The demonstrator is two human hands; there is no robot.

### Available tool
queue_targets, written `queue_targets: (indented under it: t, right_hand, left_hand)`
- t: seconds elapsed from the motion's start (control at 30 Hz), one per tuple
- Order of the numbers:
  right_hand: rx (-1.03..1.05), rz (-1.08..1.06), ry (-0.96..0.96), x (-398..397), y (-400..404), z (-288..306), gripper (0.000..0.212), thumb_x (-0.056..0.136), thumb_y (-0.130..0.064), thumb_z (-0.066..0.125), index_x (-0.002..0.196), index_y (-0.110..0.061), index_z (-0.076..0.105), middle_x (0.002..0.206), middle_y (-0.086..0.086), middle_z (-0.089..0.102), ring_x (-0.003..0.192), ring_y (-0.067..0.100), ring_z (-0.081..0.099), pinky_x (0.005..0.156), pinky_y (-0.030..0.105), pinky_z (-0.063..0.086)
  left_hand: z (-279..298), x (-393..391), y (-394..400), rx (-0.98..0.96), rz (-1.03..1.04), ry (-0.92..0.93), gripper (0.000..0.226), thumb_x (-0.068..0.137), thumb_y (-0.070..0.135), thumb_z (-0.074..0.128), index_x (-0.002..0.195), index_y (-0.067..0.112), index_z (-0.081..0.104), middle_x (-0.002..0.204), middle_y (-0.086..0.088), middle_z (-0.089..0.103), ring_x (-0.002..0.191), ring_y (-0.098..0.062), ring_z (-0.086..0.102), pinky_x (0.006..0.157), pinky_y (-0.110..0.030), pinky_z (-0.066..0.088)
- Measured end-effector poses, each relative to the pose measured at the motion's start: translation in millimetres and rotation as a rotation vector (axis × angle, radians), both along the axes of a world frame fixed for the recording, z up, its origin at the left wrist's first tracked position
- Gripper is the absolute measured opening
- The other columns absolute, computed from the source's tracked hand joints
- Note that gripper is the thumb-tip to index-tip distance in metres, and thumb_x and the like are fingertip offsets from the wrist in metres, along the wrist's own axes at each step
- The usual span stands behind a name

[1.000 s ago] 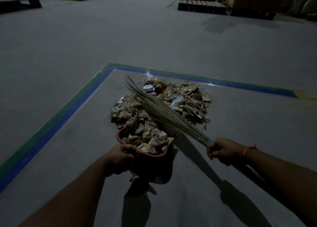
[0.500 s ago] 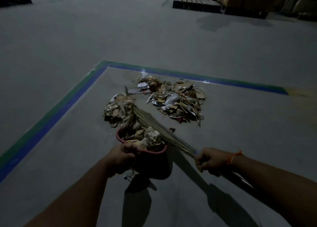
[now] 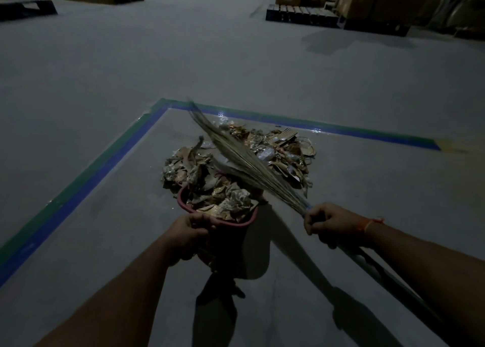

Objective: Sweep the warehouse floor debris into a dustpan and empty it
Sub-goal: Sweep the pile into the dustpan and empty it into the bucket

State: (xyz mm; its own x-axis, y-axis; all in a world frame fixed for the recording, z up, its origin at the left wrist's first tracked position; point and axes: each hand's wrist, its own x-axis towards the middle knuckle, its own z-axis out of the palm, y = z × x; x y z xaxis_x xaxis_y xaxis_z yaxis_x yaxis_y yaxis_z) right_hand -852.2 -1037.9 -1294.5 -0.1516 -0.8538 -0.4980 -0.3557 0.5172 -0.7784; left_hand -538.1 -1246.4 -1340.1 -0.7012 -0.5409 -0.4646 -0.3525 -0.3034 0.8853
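Your left hand (image 3: 187, 235) grips the near rim of the red dustpan (image 3: 183, 198), fingers curled around it, and the pan stands tilted on the grey floor (image 3: 236, 66) with its mouth toward the far side. Your right hand (image 3: 332, 223) is closed around the broom (image 3: 244, 158) just where the bristles are bound; the bristle fan reaches far and left, above the debris pile (image 3: 283, 150).

The dustpan is already heaped: crumpled paper and foil scraps stand higher than its rim. More debris lies on the floor just beyond it, inside the corner of the blue and green floor tape (image 3: 105, 163).

I think the main risk is overfilling. If you pull 1 more stroke into the pan, the top pieces may roll over the sides, because there is almost no free wall left. Lifting the pan with a tilt could also spill the light scraps. A fast stroke may scatter the loose pile, since the pieces look very light. The dim light makes small fragments hard to notice.
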Motion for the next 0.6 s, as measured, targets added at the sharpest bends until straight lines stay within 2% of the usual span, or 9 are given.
queue_targets:
  t: [0.17, 0.3, 0.5, 0.6]
  right_hand:
    - [-0.056, -0.053, -0.006, 4, -4, 5, 0.02, 0.095, 0.003, 0.051, 0.081, -0.004, 0.064, 0.056, 0.003, 0.053, 0.048, 0.021, 0.05, 0.048, 0.03, 0.048]
    - [-0.09, -0.092, 0.019, 3, -10, 10, 0.021, 0.093, 0.005, 0.052, 0.08, -0.005, 0.065, 0.059, 0.01, 0.05, 0.05, 0.025, 0.05, 0.048, 0.033, 0.048]
    - [-0.16, -0.145, 0.089, 4, -17, 16, 0.017, 0.092, 0.007, 0.052, 0.082, 0.0, 0.063, 0.051, 0.002, 0.052, 0.044, 0.024, 0.05, 0.045, 0.031, 0.047]
    - [-0.156, -0.164, 0.124, 5, -19, 14, 0.018, 0.092, 0.008, 0.052, 0.081, 0.001, 0.064, 0.05, -0.002, 0.053, 0.042, 0.021, 0.051, 0.043, 0.029, 0.046]
  left_hand:
    - [8, -2, 0, -0.016, 0.002, -0.008, 0.036, 0.09, -0.022, 0.046, 0.109, -0.001, 0.068, 0.08, -0.01, 0.066, 0.05, -0.011, 0.058, 0.039, -0.02, 0.042]
    - [25, -8, 2, -0.034, 0.02, 0.007, 0.034, 0.091, -0.02, 0.048, 0.112, -0.001, 0.067, 0.086, -0.015, 0.065, 0.046, -0.01, 0.057, 0.038, -0.02, 0.041]
    - [38, -19, -2, -0.073, 0.107, 0.011, 0.029, 0.093, -0.016, 0.049, 0.111, 0.0, 0.065, 0.07, -0.006, 0.064, 0.037, -0.01, 0.05, 0.032, -0.021, 0.034]
    - [35, -19, -3, -0.097, 0.132, 0.022, 0.027, 0.093, -0.019, 0.048, 0.107, -0.002, 0.065, 0.071, -0.008, 0.062, 0.038, -0.009, 0.053, 0.034, -0.019, 0.038]
